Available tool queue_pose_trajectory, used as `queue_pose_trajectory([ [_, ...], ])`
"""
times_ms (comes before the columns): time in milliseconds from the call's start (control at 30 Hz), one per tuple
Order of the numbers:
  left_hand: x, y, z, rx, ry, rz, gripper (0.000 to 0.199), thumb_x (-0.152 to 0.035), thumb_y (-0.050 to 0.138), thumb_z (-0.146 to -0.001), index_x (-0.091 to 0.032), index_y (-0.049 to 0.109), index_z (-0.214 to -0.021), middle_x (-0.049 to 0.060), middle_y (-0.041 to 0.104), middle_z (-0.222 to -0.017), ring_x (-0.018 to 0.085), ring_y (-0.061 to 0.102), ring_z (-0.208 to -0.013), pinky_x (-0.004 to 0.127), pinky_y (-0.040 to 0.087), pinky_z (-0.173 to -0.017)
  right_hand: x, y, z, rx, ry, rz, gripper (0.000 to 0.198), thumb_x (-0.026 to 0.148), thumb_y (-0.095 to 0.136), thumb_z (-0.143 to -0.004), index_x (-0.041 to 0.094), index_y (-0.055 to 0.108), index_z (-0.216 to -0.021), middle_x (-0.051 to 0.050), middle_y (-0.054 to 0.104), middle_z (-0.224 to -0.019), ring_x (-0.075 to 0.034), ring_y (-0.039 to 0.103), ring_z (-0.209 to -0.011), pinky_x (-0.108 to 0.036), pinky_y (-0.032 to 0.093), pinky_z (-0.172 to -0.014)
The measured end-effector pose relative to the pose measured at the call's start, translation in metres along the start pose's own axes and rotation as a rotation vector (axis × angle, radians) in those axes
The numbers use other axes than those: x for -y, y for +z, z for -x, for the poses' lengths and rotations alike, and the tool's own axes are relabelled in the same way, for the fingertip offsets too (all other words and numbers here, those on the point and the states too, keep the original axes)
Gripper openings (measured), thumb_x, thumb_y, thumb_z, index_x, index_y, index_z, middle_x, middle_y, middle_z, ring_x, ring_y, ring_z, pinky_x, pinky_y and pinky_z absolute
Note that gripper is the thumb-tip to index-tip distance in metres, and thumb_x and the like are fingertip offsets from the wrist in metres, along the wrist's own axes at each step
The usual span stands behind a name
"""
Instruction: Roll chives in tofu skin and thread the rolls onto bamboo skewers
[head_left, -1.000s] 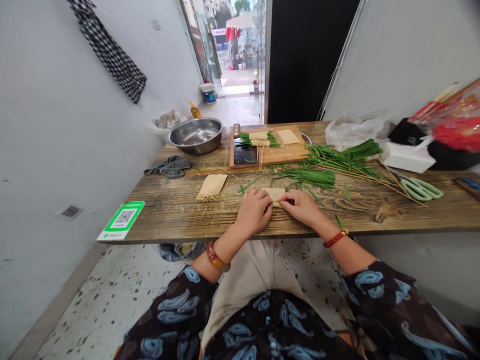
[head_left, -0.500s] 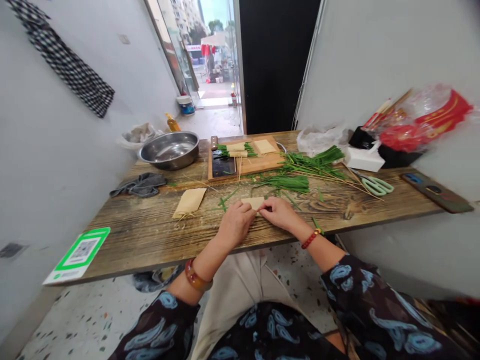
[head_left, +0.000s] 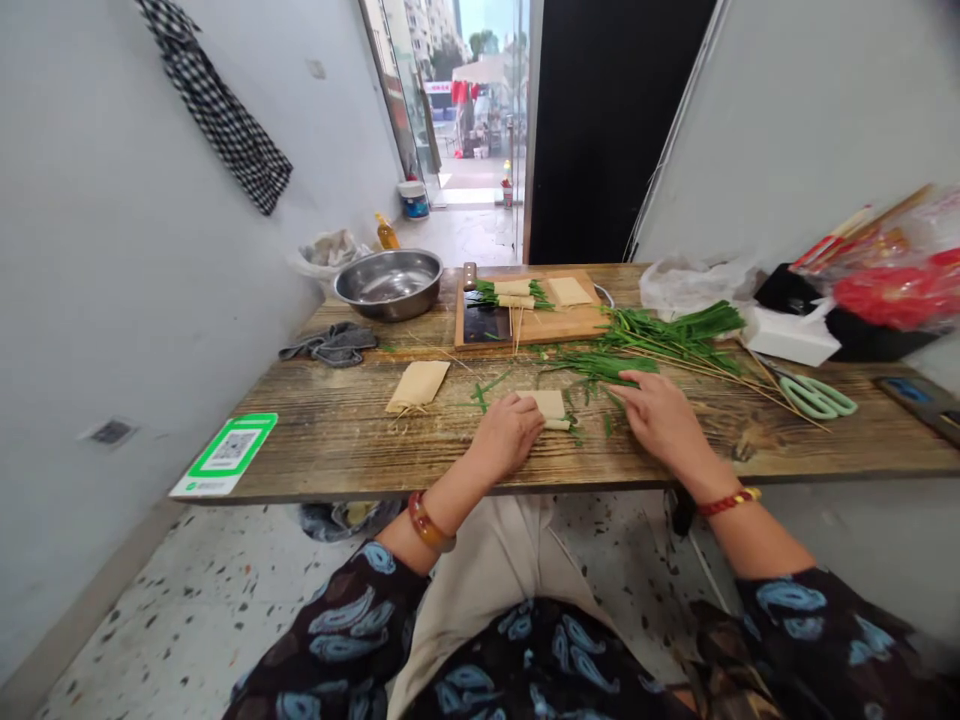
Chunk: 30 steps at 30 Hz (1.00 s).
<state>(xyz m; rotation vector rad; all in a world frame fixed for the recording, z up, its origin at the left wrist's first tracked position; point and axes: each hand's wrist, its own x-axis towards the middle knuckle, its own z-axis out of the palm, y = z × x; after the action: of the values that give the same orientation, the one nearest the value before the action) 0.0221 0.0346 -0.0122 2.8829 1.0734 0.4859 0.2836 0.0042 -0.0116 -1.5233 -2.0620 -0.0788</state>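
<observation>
My left hand (head_left: 508, 436) has its fingers closed over the left end of a pale tofu-skin sheet (head_left: 549, 403), whose near edge is rolled around green chives. Chive ends poke out at the roll's right side. My right hand (head_left: 664, 420) is off the roll, fingers stretched and apart at the near edge of a chive bunch (head_left: 607, 363); nothing shows in its grip. A stack of tofu-skin sheets (head_left: 418, 386) lies to the left, with thin sticks under its near edge. Finished-looking rolls (head_left: 514, 301) on sticks rest on the cutting board (head_left: 577, 323).
Behind the stack stands a steel basin (head_left: 390, 284), with a grey cloth (head_left: 330, 344) in front. A cleaver (head_left: 487, 325) lies on the board. More chives (head_left: 675, 335), skewers (head_left: 750, 386), scissors (head_left: 817, 396) and a phone (head_left: 919, 400) lie rightward. A QR-code card (head_left: 229, 455) sits at left.
My right hand has let go of the tofu-skin roll and moved right to the chives, its fingers opening. My left hand stays on the roll. The view has turned left.
</observation>
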Motion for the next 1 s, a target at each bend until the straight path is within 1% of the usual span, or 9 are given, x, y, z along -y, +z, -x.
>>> queue_pose_trajectory([
  [33,0.0,0.0,0.0,-0.008,0.002,0.009,0.031,-0.028,0.038,-0.095,-0.018,0.063,-0.08,0.006,0.058,-0.085,0.019,0.047,-0.082,0.032,0.036,-0.072,0.01,-0.002,0.001,-0.02,-0.048,-0.016,0.03,0.013,0.048,-0.084,0.02,0.069,-0.104,-0.011,0.063,-0.114,-0.026,0.055,-0.105,-0.042,0.044,-0.09],
  [100,0.0,0.0,0.0,-0.023,0.005,0.028,0.03,-0.028,0.039,-0.095,-0.018,0.063,-0.08,0.005,0.058,-0.085,0.018,0.047,-0.082,0.032,0.037,-0.073,0.034,0.001,0.002,-0.022,-0.128,-0.101,0.028,0.017,0.048,-0.089,0.021,0.065,-0.11,-0.01,0.062,-0.111,-0.023,0.056,-0.102,-0.039,0.045,-0.088],
  [167,0.0,0.0,0.0,-0.038,0.008,0.046,0.028,-0.027,0.04,-0.095,-0.018,0.063,-0.081,0.005,0.059,-0.085,0.018,0.047,-0.081,0.032,0.037,-0.073,0.054,0.009,0.002,0.026,-0.21,-0.141,0.023,0.022,0.051,-0.09,0.021,0.064,-0.109,-0.009,0.063,-0.107,-0.023,0.056,-0.098,-0.038,0.046,-0.085],
  [233,0.001,0.0,0.0,-0.049,0.006,0.063,0.026,-0.026,0.042,-0.094,-0.018,0.064,-0.083,0.005,0.059,-0.085,0.018,0.047,-0.081,0.032,0.038,-0.073,0.063,0.02,0.0,0.066,-0.257,-0.14,0.018,0.024,0.053,-0.09,0.021,0.066,-0.103,-0.009,0.064,-0.104,-0.023,0.056,-0.097,-0.038,0.046,-0.083],
  [433,0.002,0.004,0.0,-0.04,-0.032,0.101,0.024,-0.026,0.044,-0.093,-0.018,0.064,-0.085,0.006,0.06,-0.086,0.019,0.05,-0.085,0.033,0.04,-0.077,0.049,0.041,-0.005,0.06,-0.225,-0.18,0.016,0.023,0.053,-0.091,0.02,0.069,-0.092,-0.009,0.065,-0.096,-0.021,0.057,-0.091,-0.035,0.046,-0.08],
  [600,-0.001,0.001,0.004,-0.035,-0.076,0.05,0.019,-0.026,0.047,-0.091,-0.019,0.06,-0.103,0.007,0.06,-0.096,0.022,0.05,-0.092,0.034,0.04,-0.078,0.044,0.044,-0.009,0.095,-0.218,-0.217,0.019,0.023,0.051,-0.091,0.02,0.069,-0.093,-0.008,0.065,-0.094,-0.02,0.057,-0.088,-0.035,0.046,-0.078],
  [667,-0.002,-0.001,0.004,-0.015,-0.067,0.018,0.019,-0.029,0.048,-0.091,-0.019,0.06,-0.101,0.006,0.06,-0.096,0.022,0.05,-0.091,0.034,0.04,-0.077,0.044,0.045,-0.01,0.105,-0.223,-0.217,0.019,0.023,0.051,-0.092,0.019,0.069,-0.093,-0.008,0.065,-0.093,-0.02,0.056,-0.088,-0.035,0.045,-0.078],
  [800,-0.002,-0.003,0.002,0.013,-0.053,-0.028,0.022,-0.03,0.044,-0.093,-0.02,0.063,-0.09,0.006,0.061,-0.089,0.021,0.05,-0.087,0.034,0.038,-0.074,0.044,0.044,-0.01,0.113,-0.214,-0.205,0.018,0.023,0.051,-0.091,0.019,0.069,-0.094,-0.009,0.065,-0.094,-0.021,0.055,-0.091,-0.035,0.044,-0.078],
  [1000,-0.002,0.001,-0.001,-0.039,-0.127,0.083,0.019,-0.026,0.049,-0.091,-0.019,0.065,-0.087,0.005,0.062,-0.089,0.02,0.052,-0.088,0.033,0.039,-0.076,0.043,0.041,-0.014,0.132,-0.222,-0.203,0.017,0.03,0.056,-0.089,0.018,0.068,-0.093,-0.009,0.064,-0.092,-0.021,0.054,-0.09,-0.034,0.042,-0.079],
])
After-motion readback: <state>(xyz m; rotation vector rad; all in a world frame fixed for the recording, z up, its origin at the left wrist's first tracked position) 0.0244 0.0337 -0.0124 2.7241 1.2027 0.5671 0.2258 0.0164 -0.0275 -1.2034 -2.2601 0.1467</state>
